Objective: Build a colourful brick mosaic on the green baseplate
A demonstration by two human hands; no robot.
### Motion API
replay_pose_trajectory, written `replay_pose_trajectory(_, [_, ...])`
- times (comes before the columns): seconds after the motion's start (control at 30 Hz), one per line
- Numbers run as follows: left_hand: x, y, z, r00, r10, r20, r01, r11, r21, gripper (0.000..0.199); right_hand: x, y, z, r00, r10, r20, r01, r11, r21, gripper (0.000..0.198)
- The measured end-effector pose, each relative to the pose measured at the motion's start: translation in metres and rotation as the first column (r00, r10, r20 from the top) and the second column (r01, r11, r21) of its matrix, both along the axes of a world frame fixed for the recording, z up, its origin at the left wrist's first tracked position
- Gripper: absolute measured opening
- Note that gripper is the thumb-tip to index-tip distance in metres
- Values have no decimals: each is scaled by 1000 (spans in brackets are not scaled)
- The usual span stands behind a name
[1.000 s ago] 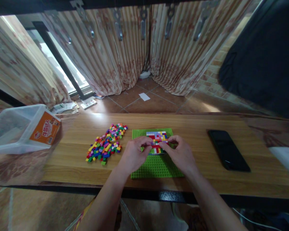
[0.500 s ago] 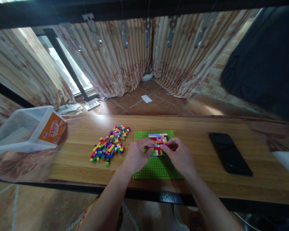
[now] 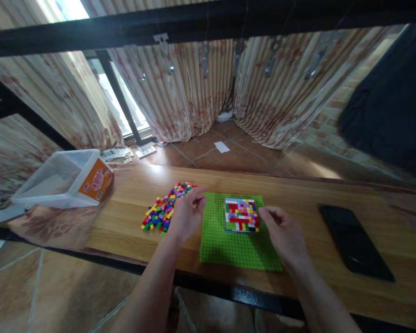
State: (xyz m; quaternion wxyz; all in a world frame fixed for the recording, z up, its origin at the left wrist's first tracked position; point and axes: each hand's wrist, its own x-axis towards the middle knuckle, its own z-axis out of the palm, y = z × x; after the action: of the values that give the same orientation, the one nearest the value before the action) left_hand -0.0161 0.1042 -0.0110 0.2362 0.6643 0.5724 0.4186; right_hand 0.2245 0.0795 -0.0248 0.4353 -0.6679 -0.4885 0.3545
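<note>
A flat square of many-coloured toy bricks point(image 3: 241, 215) sits on the green baseplate point(image 3: 239, 252), with its top fully in view. My left hand point(image 3: 187, 213) is held over the right side of the heap of loose bricks point(image 3: 156, 215), its thumb and fingers apart and nothing seen between them. Just right of the brick square is my right hand point(image 3: 286, 231), over the baseplate's right edge. Its fingers are curled in towards the thumb; whatever they may hold is hidden.
A black phone point(image 3: 356, 241) lies at the right of the wooden table point(image 3: 125, 240). To the left stands a clear plastic bin point(image 3: 60, 178) with an orange label. A dark bar point(image 3: 131, 34) with hanging metal clips crosses the top of the view.
Both hands have come away from the brick square: the left one moved left to the heap, the right one moved right. The camera view has shifted and tilted a little.
</note>
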Motion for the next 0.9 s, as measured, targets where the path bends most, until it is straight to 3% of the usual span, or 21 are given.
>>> replay_pose_trajectory(0.17, [-42,8,1,968,168,-187,-179,983,-45,20,4,0,0,997,-74,29,73,997,36,36])
replay_pose_trajectory(0.3, [-57,7,3,902,151,-405,-215,969,-119,18,6,0,-2,997,-67,47,67,998,12,36])
replay_pose_trajectory(0.47, [-47,7,2,843,103,-528,-190,975,-113,25,5,0,-5,995,-51,82,50,999,4,38])
replay_pose_trajectory(0.67, [-36,8,0,758,97,-645,-219,969,-111,17,3,-1,-4,993,-31,110,35,999,-31,39])
replay_pose_trajectory(0.9, [-30,9,-3,745,71,-664,-221,965,-145,11,2,-1,2,995,-40,97,44,999,-33,38])
